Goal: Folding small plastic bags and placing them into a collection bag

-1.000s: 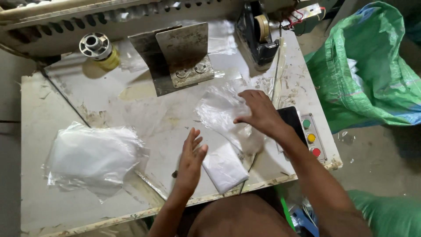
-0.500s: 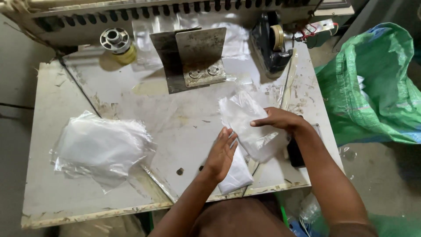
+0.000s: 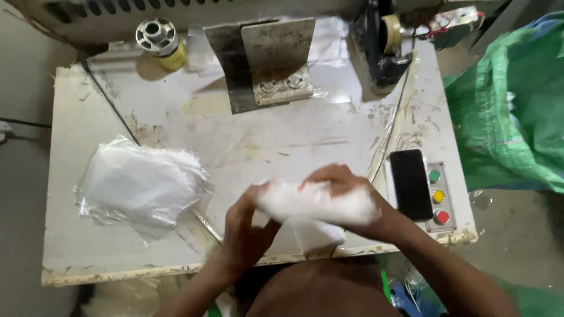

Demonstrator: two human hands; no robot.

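Both my hands hold a clear plastic bag (image 3: 311, 202) with something white inside, lifted just above the near edge of the worn white table (image 3: 88, 123). My left hand (image 3: 244, 229) grips its left end and my right hand (image 3: 346, 185) covers its right end from above. Under the bag a white folded piece (image 3: 314, 235) lies on the table. The bag is blurred by motion.
A pile of clear plastic bags (image 3: 141, 185) lies at the left. A metal bracket (image 3: 264, 64), a tape dispenser (image 3: 382, 47) and a spool (image 3: 157, 36) stand at the back. A black phone (image 3: 411, 183) and a three-button panel (image 3: 437, 196) sit at the right; a green sack (image 3: 511, 111) is beyond.
My right hand has drawn the plastic bag toward me from the table's middle, and my left hand has come off the white piece to take the bag's left end.
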